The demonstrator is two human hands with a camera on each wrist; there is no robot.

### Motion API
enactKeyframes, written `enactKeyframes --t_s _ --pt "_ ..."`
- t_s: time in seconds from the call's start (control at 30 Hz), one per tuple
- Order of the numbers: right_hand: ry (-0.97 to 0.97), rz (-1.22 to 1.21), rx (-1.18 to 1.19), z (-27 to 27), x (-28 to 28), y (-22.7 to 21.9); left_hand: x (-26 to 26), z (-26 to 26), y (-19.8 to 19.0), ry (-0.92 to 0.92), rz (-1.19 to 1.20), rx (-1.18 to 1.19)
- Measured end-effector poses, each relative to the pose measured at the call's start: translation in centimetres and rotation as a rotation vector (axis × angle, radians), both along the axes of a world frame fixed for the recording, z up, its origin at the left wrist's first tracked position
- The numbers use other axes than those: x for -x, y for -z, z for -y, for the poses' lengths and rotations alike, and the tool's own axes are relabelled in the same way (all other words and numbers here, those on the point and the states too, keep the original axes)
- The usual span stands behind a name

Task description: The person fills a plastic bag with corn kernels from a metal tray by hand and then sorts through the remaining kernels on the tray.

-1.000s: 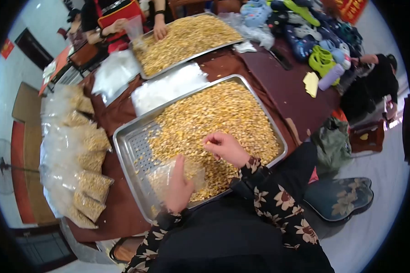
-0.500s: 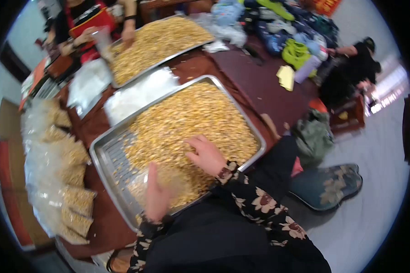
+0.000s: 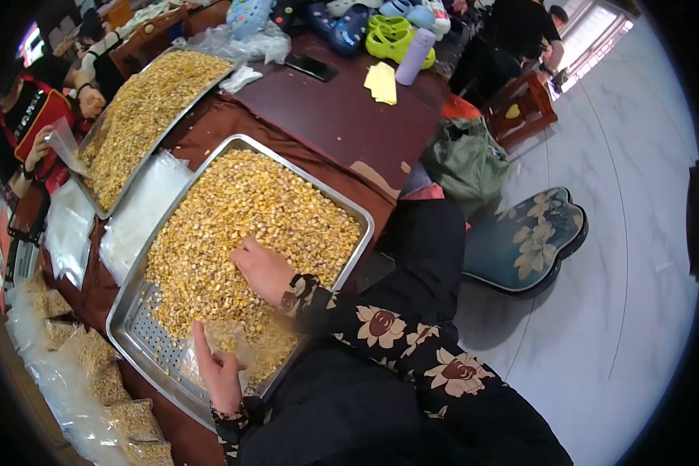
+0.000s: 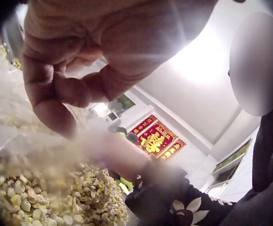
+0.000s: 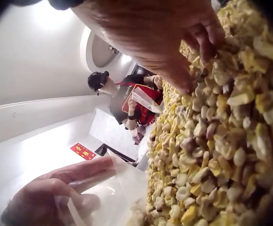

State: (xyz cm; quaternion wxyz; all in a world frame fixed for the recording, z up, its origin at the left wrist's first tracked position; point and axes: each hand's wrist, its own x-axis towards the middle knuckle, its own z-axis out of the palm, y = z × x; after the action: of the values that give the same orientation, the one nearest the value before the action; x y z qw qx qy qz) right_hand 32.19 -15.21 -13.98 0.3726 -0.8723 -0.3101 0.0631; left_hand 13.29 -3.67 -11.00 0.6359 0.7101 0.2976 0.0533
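A metal tray (image 3: 120, 311) with a perforated floor lies in front of me, heaped with yellow and white corn kernels (image 3: 260, 194). My left hand (image 3: 221, 380) is at the tray's near left part and pinches a clear plastic bag (image 3: 233, 339); its index finger points up along the bag. Kernels show through the film in the left wrist view. My right hand (image 3: 266, 273) reaches down to the heap, fingertips touching the kernels, as the right wrist view (image 5: 193, 70) also shows. Thumb and fingers there are bent loosely.
Filled kernel bags (image 3: 105, 380) line the table's left side. Flat empty bags (image 3: 144, 217) lie beyond my tray, near a second heaped tray (image 3: 159, 85) where another person works. A phone (image 3: 311, 67), yellow paper (image 3: 380, 83), a purple bottle (image 3: 416, 58) and clogs (image 3: 388, 39) are further back. A cushioned stool (image 3: 524, 241) stands right.
The head view has swung to the right. My right hand went from pinched fingers above the kernels down onto the heap. The left hand stays with the bag over the tray.
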Motion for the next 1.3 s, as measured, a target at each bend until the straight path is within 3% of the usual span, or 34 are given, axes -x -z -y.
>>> enactKeyframes --t_s 0.13,0.2,0.3,0.4,0.47,0.6,0.73,0.8,0.97,1.07,1.3 --pt "0.083 -0.098 -0.302 0.3 -0.4 0.7 -0.2 0.1 -0.2 0.010 -0.021 -0.015" --pt "0.099 -0.104 -0.333 0.1 -0.2 0.3 -0.3 0.1 -0.3 0.022 -0.029 -0.017" --pt "-0.074 -0.408 -0.398 -1.0 1.6 -1.5 -0.2 0.0 -0.3 0.033 -0.020 -0.030" --pt "-0.213 -0.450 -0.431 -3.2 5.0 -1.0 -0.3 0.0 -0.9 0.042 -0.021 -0.023" --pt "-0.403 -0.459 -0.392 -4.2 6.8 -0.7 -0.5 0.2 -1.2 0.043 -0.035 -0.005" --pt "-0.459 -0.385 -0.204 -3.1 7.2 -2.4 -0.4 0.1 -1.4 -0.025 -0.023 0.009" --pt "-0.350 -0.395 -0.207 -1.7 5.3 -2.5 0.0 -0.4 -0.6 -0.005 -0.016 -0.043" --pt "-0.138 -0.237 -0.048 0.6 3.6 -3.3 0.0 -0.5 -0.8 0.010 -0.026 -0.030" --pt "0.129 -0.064 0.183 6.1 1.8 -4.5 -0.2 -0.5 -0.4 0.014 -0.055 -0.007" --pt "0.121 -0.070 0.184 6.1 2.2 -3.3 -0.8 -0.2 -0.3 -0.011 -0.024 -0.040" --pt "0.042 -0.038 -0.057 3.7 1.5 -1.0 -0.8 -0.2 -0.7 -0.024 -0.027 -0.033"
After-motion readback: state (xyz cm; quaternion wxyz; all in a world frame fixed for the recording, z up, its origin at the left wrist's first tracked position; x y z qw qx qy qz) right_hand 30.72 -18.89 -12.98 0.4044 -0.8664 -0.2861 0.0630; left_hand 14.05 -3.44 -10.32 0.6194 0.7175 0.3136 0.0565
